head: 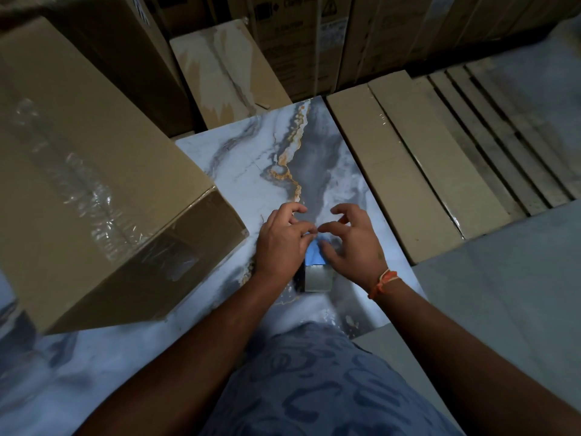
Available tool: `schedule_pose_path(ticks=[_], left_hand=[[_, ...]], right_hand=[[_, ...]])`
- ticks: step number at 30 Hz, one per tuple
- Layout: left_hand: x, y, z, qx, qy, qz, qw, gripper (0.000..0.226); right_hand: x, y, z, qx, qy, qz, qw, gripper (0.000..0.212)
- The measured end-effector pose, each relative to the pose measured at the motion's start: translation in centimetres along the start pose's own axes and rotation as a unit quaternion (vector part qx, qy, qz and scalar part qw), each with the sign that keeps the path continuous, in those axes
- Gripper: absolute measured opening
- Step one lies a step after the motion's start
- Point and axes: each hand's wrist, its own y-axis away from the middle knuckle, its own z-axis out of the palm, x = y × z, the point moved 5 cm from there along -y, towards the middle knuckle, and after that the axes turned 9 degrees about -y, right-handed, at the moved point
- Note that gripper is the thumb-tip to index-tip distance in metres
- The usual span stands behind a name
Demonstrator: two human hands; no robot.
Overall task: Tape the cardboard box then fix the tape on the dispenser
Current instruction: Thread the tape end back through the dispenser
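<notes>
Cardboard fills the left of the frame: a large cardboard box (94, 184) lies on a marbled blue-grey surface (251, 158), its top seam covered by a wrinkled strip of clear tape (78, 184) that runs down over the near end. Just right of the box, at the centre of the frame, both hands meet over a tape dispenser (316, 272), of which only a blue part and a grey, boxy part below it show between the palms. The left hand (279, 243) rests on the dispenser's left side with its fingers curled, the thumb and forefinger tips drawn close together above the blue part. The right hand (352, 243), with an orange thread band (385, 283) at the wrist, has its fingers bent and loosely spread, the thumb lying on the blue part; whether either hand pinches tape cannot be told. Flat cardboard packs (408, 171) lie side by side at the right, and more cartons (298, 36) stand along the top.
</notes>
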Motion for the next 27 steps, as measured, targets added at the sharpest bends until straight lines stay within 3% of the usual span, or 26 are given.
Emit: schedule_pose_path(ticks=[4,6,9,11,14,18,23,27], left_hand=[[-0.2,0.1,0.2,-0.049,0.024,-0.007,0.998,0.008],[-0.6,0.3,0.1,-0.084,0.073,-0.067,0.992,0.006],[-2.0,1.0,1.0,-0.152,0.198,-0.233,0.94,0.01],[-2.3,1.8,1.7,-0.198,0.255,-0.298,0.898,0.017],[-1.6,2.4,2.1,-0.221,0.307,-0.316,0.87,0.011],[-1.5,2.4,2.6,-0.208,0.327,-0.351,0.852,0.024],[-1.4,2.1,3.4,-0.193,0.34,-0.367,0.844,0.005],[-1.4,2.0,3.7,-0.204,0.368,-0.377,0.825,0.002]], right_hand=[[0.0,-0.1,0.2,-0.009,0.03,0.003,1.0,0.009],[0.0,-0.1,0.2,-0.024,0.011,0.008,1.0,0.008],[0.2,0.0,0.4,-0.053,-0.003,0.031,0.998,0.009],[0.2,0.0,0.5,-0.064,-0.02,0.058,0.996,0.014],[0.3,0.3,0.5,-0.058,-0.05,0.102,0.992,0.022],[0.2,0.8,0.3,-0.025,-0.103,0.142,0.984,0.011],[0.9,1.3,0.8,-0.017,-0.155,0.191,0.969,0.012],[1.2,1.7,1.0,0.013,-0.272,0.248,0.93,0.012]])
